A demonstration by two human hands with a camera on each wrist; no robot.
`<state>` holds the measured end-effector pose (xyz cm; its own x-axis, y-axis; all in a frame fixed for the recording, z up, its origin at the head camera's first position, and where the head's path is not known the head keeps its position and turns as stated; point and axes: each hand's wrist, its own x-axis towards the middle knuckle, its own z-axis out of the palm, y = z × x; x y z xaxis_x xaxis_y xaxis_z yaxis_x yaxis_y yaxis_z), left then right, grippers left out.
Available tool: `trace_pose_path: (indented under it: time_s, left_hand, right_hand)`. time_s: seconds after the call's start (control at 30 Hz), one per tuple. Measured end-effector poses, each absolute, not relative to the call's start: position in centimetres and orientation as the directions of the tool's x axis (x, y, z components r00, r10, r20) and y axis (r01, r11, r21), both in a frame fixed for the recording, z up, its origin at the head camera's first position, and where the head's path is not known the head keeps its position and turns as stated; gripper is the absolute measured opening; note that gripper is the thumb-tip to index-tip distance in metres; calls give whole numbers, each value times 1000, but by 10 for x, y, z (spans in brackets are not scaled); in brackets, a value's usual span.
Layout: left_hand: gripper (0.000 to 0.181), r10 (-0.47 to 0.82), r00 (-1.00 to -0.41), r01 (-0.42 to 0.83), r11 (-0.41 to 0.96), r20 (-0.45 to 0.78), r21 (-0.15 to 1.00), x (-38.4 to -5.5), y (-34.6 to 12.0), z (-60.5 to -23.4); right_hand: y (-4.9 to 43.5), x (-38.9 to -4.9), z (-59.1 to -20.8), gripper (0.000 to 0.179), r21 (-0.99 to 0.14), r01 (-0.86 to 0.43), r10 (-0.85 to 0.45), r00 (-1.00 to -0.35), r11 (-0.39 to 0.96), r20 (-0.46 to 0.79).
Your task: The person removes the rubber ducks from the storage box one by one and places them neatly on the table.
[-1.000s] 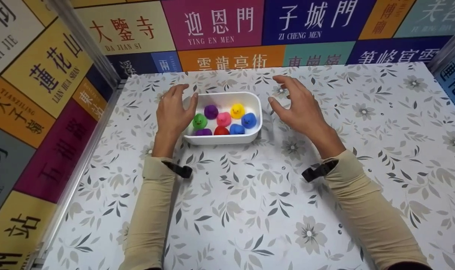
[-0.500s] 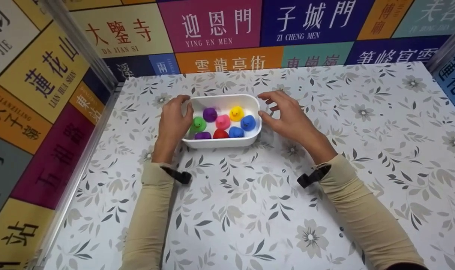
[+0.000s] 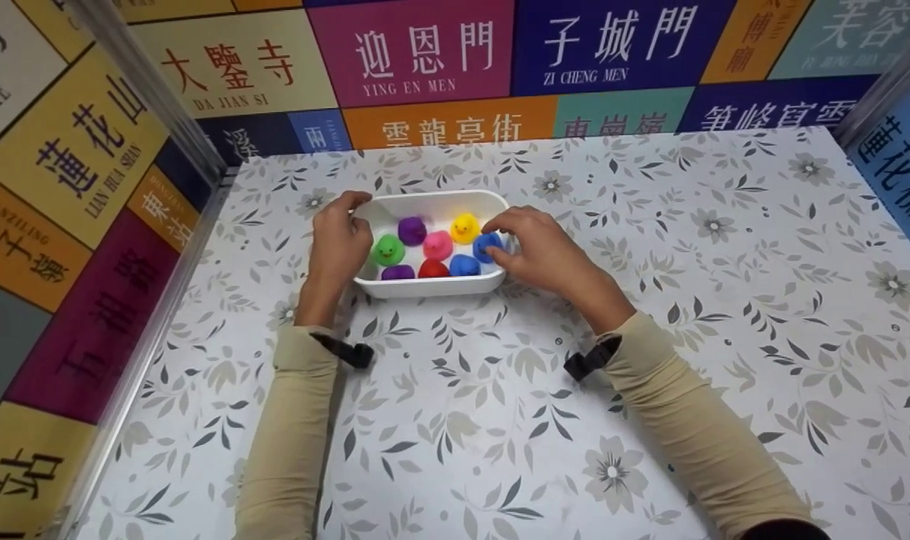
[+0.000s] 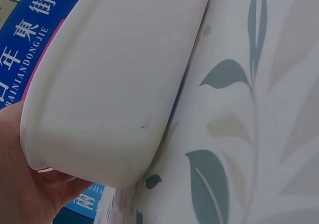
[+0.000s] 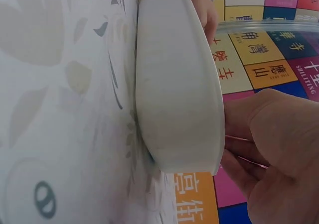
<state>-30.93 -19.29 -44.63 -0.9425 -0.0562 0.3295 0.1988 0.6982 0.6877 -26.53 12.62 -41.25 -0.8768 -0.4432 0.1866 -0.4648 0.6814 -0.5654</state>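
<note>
A white plastic tub (image 3: 430, 286) holding several small rubber ducks sits on the table. My left hand (image 3: 337, 238) grips its left end, thumb at the rim; in the left wrist view that hand (image 4: 30, 179) shows behind the tub's end. My right hand (image 3: 546, 251) reaches over the right rim, thumb and fingers parted around a blue duck (image 3: 485, 246); whether they touch it I cannot tell. In the right wrist view the tub wall (image 5: 177, 84) hides the fingertips of the right hand (image 5: 279, 149). Nearby lie a yellow duck (image 3: 465, 227) and a pink duck (image 3: 438, 245).
Also in the tub are a green duck (image 3: 388, 250), a purple duck (image 3: 412, 231), a red duck (image 3: 433, 268), another blue duck (image 3: 464, 265) and another purple duck (image 3: 397, 272). A floral cloth (image 3: 455, 420) covers the table. Panels with printed signs (image 3: 424, 56) stand behind and at both sides.
My right hand has come down and left, from beside the tub to over its right rim at the blue duck. My left hand has closed on the tub's left end.
</note>
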Motion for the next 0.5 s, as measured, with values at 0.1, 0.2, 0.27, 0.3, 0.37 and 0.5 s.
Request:
trace_pose_path:
  time_s: [0.1,0.2,0.27,0.3,0.37,0.5]
  left_hand:
    - [42,-69,-946,190,677,318,711,-308,-197,-447]
    - [42,-67,-952,184,658,300,730,-308,-198,-448]
    - [42,-63,-955,181,651,290,737,-308,-198,-449]
    - [42,-62,-956,180,650,287,739,-308,-197,-449]
    - [42,-64,-957,176,647,283,742,-308,-196,-448]
    - [42,-66,-957,176,645,284,744,-308,-194,-447]
  right_hand:
    - [118,-266,-411,29,-539,-451,-436,-885,711,165]
    - [111,-267,-410,30,-513,-429,-421,-896,743,140]
    - [107,-267,-410,32,-504,-402,-401,-909,765,116]
    - [106,-267,-410,33,-501,-387,-390,-915,774,105]
    - [102,-268,-409,34,-501,-348,-360,-930,793,76]
    - [96,-271,-406,36,-481,-277,-310,-951,832,10]
